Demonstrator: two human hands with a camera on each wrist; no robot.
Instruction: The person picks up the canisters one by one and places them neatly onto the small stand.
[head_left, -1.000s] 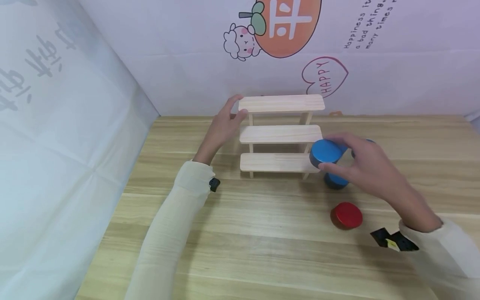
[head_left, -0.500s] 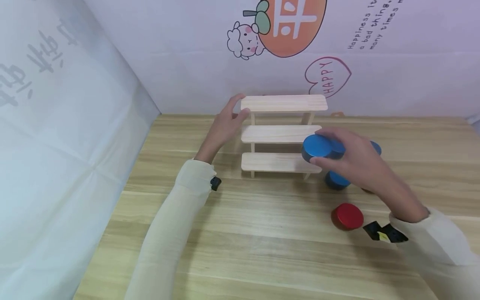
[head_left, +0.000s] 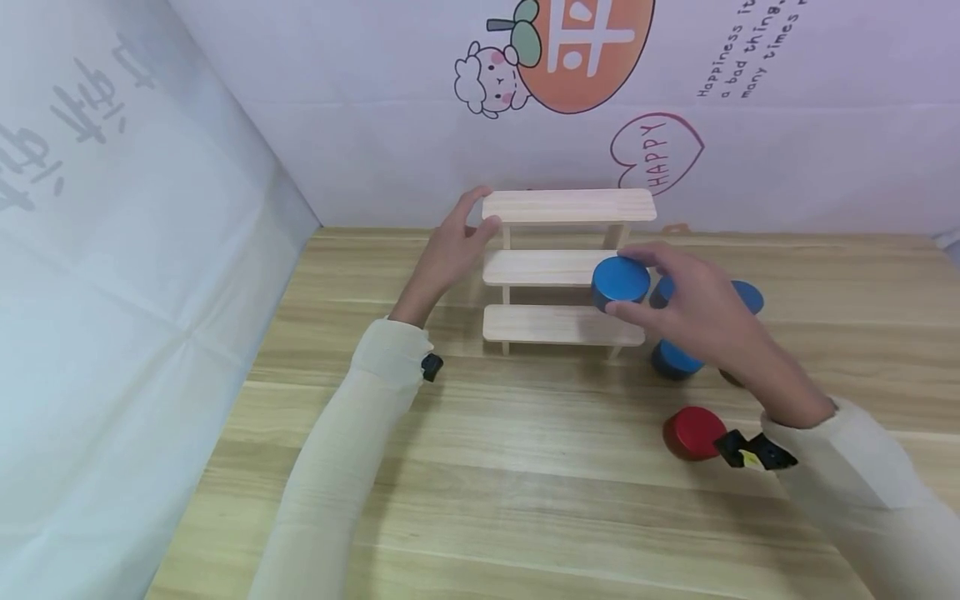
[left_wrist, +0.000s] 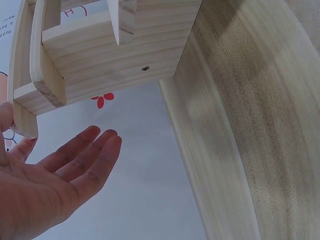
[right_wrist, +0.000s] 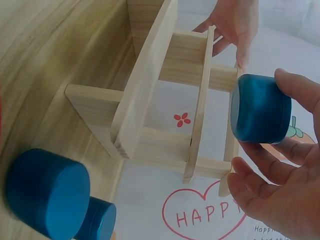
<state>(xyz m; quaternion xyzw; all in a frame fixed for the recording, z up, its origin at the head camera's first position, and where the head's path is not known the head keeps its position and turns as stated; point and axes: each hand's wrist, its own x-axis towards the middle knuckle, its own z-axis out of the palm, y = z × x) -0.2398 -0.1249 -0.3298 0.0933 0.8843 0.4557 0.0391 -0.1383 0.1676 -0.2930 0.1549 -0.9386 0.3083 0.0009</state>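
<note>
A three-tier wooden step shelf point(head_left: 558, 268) stands at the back of the table. My left hand point(head_left: 474, 218) rests against the left end of its top board, thumb touching the edge, fingers straight point(left_wrist: 87, 150) behind it. My right hand point(head_left: 628, 285) grips a blue round tin point(head_left: 619, 280) sideways between thumb and fingers, at the right end of the middle board. In the right wrist view the blue tin point(right_wrist: 260, 107) hangs just off the shelf point(right_wrist: 145, 100), apart from it.
Two more blue tins point(head_left: 675, 358) point(head_left: 747, 296) stand right of the shelf, seen also as blue tins point(right_wrist: 47, 197) point(right_wrist: 97, 220). A red tin point(head_left: 690, 433) sits nearer me. A printed wall lies close behind the shelf and a white sheet on the left.
My right hand has carried the blue tin leftward and up, from beside the bottom board to the right end of the middle board. The left hand has stayed on the top board.
</note>
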